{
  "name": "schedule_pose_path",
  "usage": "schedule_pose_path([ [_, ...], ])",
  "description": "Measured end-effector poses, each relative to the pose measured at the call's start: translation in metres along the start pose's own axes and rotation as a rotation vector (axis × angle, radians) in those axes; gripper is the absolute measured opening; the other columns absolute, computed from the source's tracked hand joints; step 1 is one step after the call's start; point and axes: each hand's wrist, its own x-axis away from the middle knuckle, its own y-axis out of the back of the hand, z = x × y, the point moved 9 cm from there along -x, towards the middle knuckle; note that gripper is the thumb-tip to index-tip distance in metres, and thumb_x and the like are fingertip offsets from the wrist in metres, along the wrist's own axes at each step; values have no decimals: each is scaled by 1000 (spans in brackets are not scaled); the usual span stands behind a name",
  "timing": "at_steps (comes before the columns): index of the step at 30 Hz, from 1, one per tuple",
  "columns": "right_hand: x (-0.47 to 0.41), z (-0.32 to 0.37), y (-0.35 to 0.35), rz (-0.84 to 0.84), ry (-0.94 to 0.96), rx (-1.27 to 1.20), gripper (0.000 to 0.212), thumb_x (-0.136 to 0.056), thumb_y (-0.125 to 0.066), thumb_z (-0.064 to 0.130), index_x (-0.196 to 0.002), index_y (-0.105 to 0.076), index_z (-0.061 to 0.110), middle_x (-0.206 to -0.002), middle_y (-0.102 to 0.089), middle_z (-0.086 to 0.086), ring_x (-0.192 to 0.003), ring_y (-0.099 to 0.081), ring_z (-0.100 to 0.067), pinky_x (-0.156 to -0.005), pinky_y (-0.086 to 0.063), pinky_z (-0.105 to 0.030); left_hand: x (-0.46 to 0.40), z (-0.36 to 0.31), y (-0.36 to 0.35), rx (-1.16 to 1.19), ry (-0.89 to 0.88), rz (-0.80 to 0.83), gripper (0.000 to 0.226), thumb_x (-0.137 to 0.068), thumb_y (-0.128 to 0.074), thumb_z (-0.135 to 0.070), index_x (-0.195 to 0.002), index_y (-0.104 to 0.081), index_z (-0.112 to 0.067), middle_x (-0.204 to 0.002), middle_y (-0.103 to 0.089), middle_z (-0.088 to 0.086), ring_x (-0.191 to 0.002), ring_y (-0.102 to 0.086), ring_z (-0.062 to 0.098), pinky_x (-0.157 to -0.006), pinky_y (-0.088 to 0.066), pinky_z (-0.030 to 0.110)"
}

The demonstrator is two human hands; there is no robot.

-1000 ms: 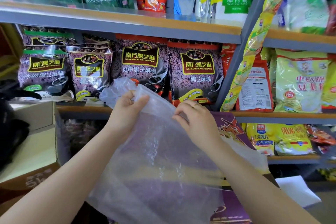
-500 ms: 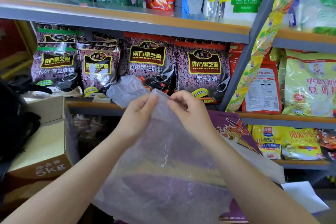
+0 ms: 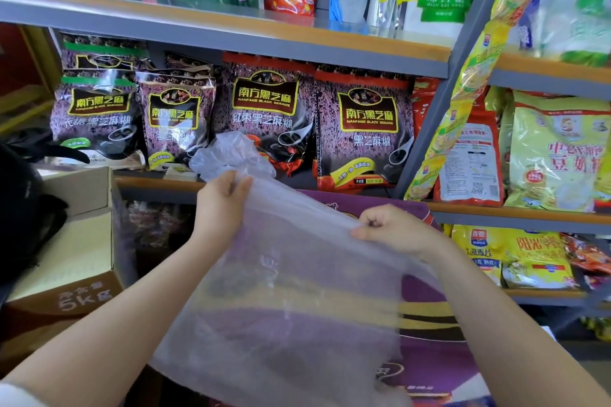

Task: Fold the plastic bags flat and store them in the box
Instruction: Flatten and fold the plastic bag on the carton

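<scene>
Plastic bag (image 3: 291,291): clear and thin, stretched out in the air in front of the shelves, between both my hands, hanging down over a purple package (image 3: 426,334)

Left hand (image 3: 221,205): pinching the top edge at the upper left corner, thumb on the near side, fingers behind the film

Right hand (image 3: 393,228): curled tight round the top edge further right and a bit lower, so the edge runs on a slant

Fold status: honestly not started by the look of it (the sheet is spread wide, wrinkly, no crease I can make out)

Second bag (image 3: 231,155): another crumpled clear one sitting on the shelf (image 3: 158,183) just behind my left hand, looks unfolded too

Box (image 3: 82,241): open cardboard one off to my left, well apart from the bag; can't tell from here if any folded bags are inside

Left to do: smooth this one, fold it flat, drop it in the box, then the crumpled one

Progress guess: early days
</scene>
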Motion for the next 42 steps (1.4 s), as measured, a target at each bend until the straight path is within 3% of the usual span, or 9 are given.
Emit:
schedule_pose_path([
  [6,-17,18,35,-181,80,309,42,-92,-55,30,-53,-44,20,-53,-41,5,-53,-40,-9,-52,-26,-28,-10,9,-3,-143,-46,-74,29,-94,-49,-26,-72,-39,-9,-59,-50,8,-61,-45,30,-56,-34,36],
  [9,-28,12,31,-83,56,289,33,-87,-63,24,-57,-51,17,-58,-47,8,-56,-41,-5,-53,-30,-22,-17,13,-20,-411,12,42,36,-92,-50,-33,-119,-42,-11,-108,-60,19,-93,-56,40,-68,-40,41],
  [12,-40,3,29,-73,36,239,27,-81,-70,20,-59,-56,19,-65,-55,8,-62,-48,-4,-58,-36,-22,-10,-5,-48,-899,-233,152,76,-78,-69,-31,-138,-32,-4,-135,-43,21,-113,-49,42,-81,-45,47],
  [14,-49,-5,22,-49,11,231,26,-77,-74,21,-58,-56,22,-65,-57,9,-63,-50,-5,-60,-38,-22,15,-32,-72,-909,-458,147,65,-69,-75,-28,-122,-51,0,-126,-53,22,-105,-54,39,-80,-46,42],
  [19,-56,-23,10,19,-101,46,28,-80,-70,29,-58,-58,17,-60,-51,6,-58,-45,-7,-52,-36,-21,65,-7,-137,-844,-302,607,68,-94,-21,-53,-146,-14,-9,-156,-3,7,-143,-6,24,-114,-10,37],
  [25,-64,-30,19,15,-132,96,29,-87,-61,17,-59,-52,14,-61,-47,1,-56,-41,-7,-48,-34,-17,71,5,-132,-903,-378,617,120,-48,34,-79,-148,-1,-23,-156,13,3,-144,2,21,-115,-3,39],
  [32,-67,-27,18,-80,-4,289,18,-91,-56,28,-79,-57,14,-71,-56,3,-72,-54,-17,-59,-35,-28,65,20,-115,-973,-220,633,121,-29,28,-90,-141,15,-45,-156,11,2,-143,5,30,-112,-2,51],
  [38,-36,-19,24,-125,51,409,26,-82,-64,35,-67,-52,18,-80,-50,2,-81,-50,-19,-73,-38,-32,49,20,-108,-988,-131,643,110,-52,6,-92,-145,-10,-36,-157,0,3,-142,-2,30,-113,-7,49],
  [42,-13,-24,22,-99,8,401,31,-77,-66,37,-60,-43,26,-59,-45,7,-67,-46,-16,-66,-31,-31,45,-8,-116,-880,-267,430,92,-69,-2,-68,-125,-48,-10,-138,-39,16,-129,-32,35,-105,-25,48],
])
